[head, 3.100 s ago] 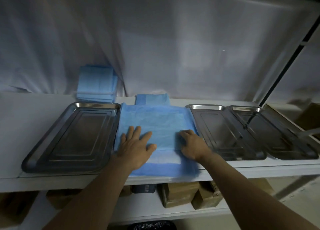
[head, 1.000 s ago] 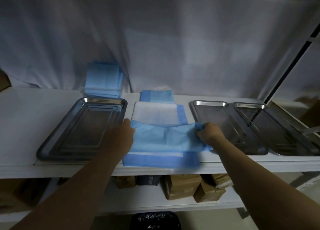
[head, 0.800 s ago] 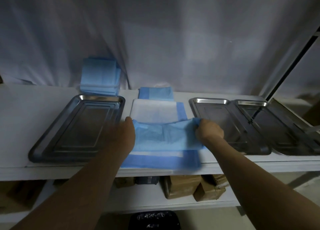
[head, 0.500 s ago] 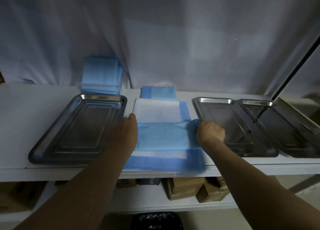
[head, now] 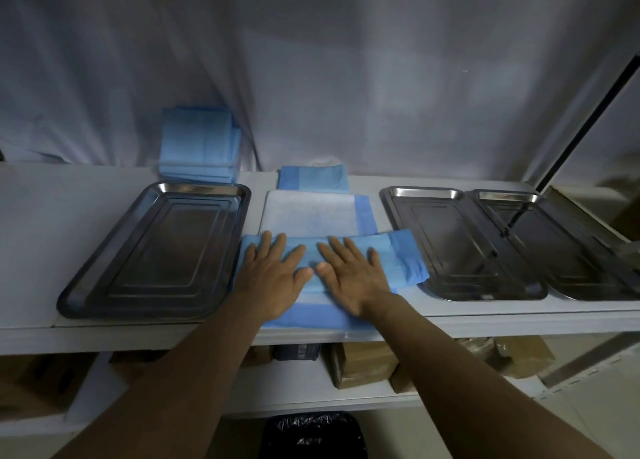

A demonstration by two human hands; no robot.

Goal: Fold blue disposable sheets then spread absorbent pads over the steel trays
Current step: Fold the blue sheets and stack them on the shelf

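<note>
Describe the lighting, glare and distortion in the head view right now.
Head view: dim, bluish light; bright glare only on the far rims of the steel trays; wide-angle lens bows the shelf edge; both hands, left hand and right hand, look sharp on the blue sheet.

The folded disposable sheet [head: 349,254] is light blue with darker blue bands along its near and right edges, and its far part shows a plain white face. The stack of folded sheets [head: 199,147] at the far left is pale blue, the three steel trays [head: 156,247] dull grey with shiny far rims. The shelf [head: 41,223] is white, the backdrop cloth [head: 346,60] greyish white.
</note>
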